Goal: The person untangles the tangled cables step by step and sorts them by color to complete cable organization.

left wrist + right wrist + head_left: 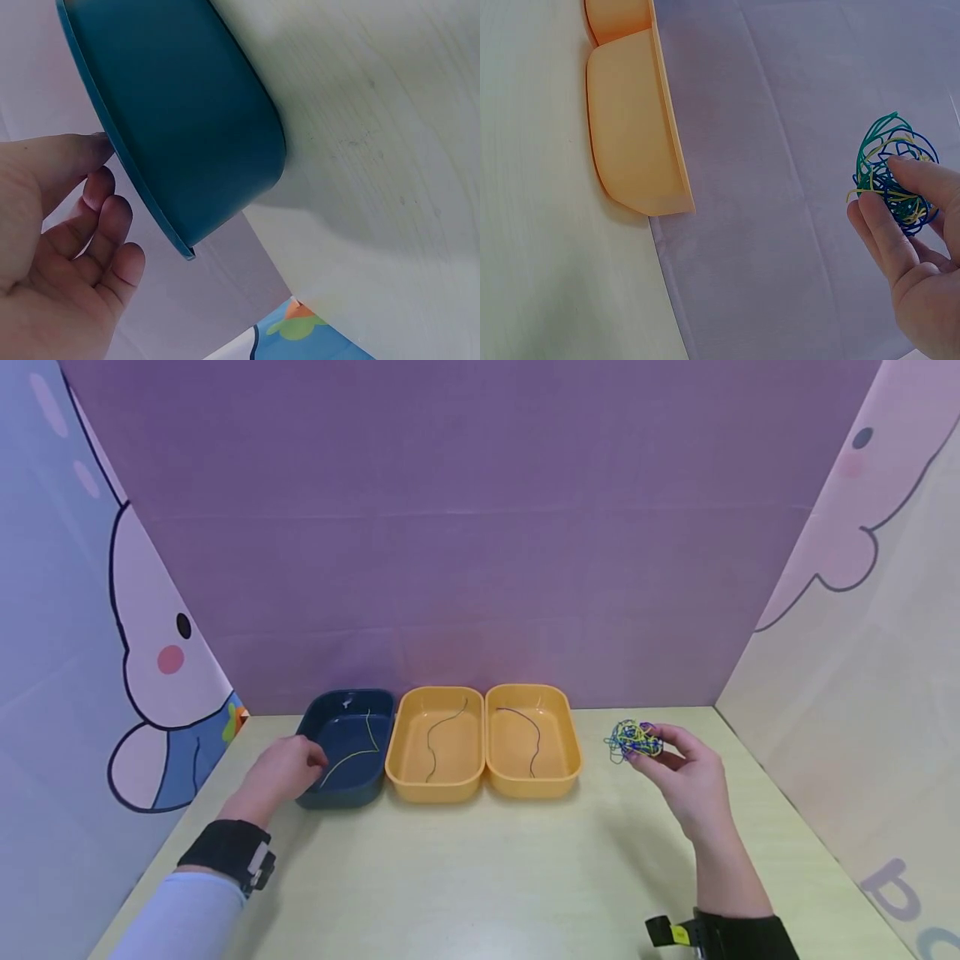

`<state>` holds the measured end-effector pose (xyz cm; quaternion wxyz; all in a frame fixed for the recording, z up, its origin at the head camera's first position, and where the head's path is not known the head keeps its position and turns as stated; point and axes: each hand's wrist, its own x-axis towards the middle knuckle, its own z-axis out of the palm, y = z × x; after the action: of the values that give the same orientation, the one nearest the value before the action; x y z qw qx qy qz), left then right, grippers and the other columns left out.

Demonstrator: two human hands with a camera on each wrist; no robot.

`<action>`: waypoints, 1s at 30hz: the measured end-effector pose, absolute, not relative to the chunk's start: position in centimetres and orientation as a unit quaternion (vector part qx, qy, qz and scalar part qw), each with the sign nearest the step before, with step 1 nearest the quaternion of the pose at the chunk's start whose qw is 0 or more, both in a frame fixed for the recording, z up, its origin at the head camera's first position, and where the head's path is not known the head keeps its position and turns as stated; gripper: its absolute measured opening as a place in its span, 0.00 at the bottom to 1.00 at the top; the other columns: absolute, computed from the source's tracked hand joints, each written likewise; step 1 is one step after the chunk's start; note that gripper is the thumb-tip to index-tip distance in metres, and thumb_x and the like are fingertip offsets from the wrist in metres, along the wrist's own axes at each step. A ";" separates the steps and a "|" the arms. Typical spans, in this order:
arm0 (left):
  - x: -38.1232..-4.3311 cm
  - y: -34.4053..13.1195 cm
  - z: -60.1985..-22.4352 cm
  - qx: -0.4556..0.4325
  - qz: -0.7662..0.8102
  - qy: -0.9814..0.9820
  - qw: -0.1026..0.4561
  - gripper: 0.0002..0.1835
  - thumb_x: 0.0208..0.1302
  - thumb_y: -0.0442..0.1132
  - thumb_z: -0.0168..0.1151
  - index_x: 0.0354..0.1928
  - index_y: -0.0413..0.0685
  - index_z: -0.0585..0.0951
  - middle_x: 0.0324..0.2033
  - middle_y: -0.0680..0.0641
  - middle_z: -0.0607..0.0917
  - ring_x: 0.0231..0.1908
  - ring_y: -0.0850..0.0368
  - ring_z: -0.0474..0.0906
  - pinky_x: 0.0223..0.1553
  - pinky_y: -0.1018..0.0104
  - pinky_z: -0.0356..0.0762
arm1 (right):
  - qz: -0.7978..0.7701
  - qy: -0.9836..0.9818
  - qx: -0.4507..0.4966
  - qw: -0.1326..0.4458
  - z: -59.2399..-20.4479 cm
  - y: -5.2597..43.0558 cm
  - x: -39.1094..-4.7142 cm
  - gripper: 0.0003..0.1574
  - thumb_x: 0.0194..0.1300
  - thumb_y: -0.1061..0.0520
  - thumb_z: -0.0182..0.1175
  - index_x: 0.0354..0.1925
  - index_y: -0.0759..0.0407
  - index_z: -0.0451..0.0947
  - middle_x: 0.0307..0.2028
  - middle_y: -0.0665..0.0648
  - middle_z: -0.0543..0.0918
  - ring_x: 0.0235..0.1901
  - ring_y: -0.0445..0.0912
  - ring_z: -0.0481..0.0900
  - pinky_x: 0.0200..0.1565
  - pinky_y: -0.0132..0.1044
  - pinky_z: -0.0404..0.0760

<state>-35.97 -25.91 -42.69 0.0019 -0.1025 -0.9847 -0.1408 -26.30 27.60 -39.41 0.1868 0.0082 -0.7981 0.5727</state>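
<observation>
My left hand (288,768) is over the left rim of the dark blue bin (343,797), its fingers bent. In the left wrist view the thumb and forefinger tips are partly hidden at the rim, so whether they pinch anything is unclear. A thin yellow wire (352,755) lies bent inside that bin, one end near the hand. To the right, my right hand (693,777) holds a tangled ball of blue, green and yellow wires (630,741) between thumb and fingers, raised above the table. The right wrist view shows the tangle (889,176) closely.
The middle yellow bin (435,792) holds a thin dark wire (430,743). In the right yellow bin (534,787) lies a bluish wire (537,739). All three bins stand side by side on the pale table (465,877), before a purple backdrop (480,527).
</observation>
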 end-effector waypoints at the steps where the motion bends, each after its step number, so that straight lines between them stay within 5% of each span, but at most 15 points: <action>1: -35.9 -25.9 -42.6 -0.104 -0.141 -0.984 0.010 0.06 0.61 0.35 0.63 0.38 0.43 0.85 0.34 0.44 0.80 0.35 0.48 0.73 0.41 0.50 0.79 | 0.572 -0.799 0.010 0.187 -39.4 27.6 -26.3 0.30 0.56 0.54 0.71 0.55 0.57 0.74 0.52 0.59 0.76 0.45 0.47 0.79 0.40 0.28 0.80; 7: -35.6 -26.1 -41.9 -0.094 -0.169 -0.977 0.093 0.15 0.62 0.42 0.63 0.47 0.39 0.81 0.43 0.37 0.77 0.40 0.42 0.74 0.44 0.44 0.76 | 0.576 -0.795 0.014 0.189 -39.5 27.6 -26.3 0.30 0.56 0.56 0.71 0.56 0.57 0.74 0.52 0.59 0.76 0.45 0.47 0.79 0.40 0.28 0.80; 16: -34.3 -24.4 -38.6 -0.079 -0.255 -0.946 0.183 0.40 0.59 0.67 0.58 0.66 0.47 0.68 0.63 0.37 0.65 0.58 0.37 0.63 0.53 0.34 0.67 | 0.580 -0.792 0.023 0.189 -39.6 27.5 -26.4 0.30 0.56 0.57 0.71 0.56 0.58 0.74 0.52 0.59 0.76 0.45 0.48 0.79 0.40 0.29 0.80; 30: -31.9 -18.0 -37.8 -0.166 -0.407 -0.862 0.252 0.42 0.54 0.57 0.69 0.70 0.58 0.64 0.70 0.49 0.59 0.67 0.51 0.52 0.60 0.32 0.55 | 0.584 -0.788 0.033 0.191 -39.7 27.5 -26.5 0.29 0.55 0.58 0.71 0.55 0.59 0.75 0.51 0.60 0.77 0.45 0.48 0.79 0.40 0.31 0.80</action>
<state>-31.94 -17.97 -37.80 0.2517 -0.1663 -0.8622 -0.4069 -26.51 27.49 -39.70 0.1908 0.0333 -0.7880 0.5844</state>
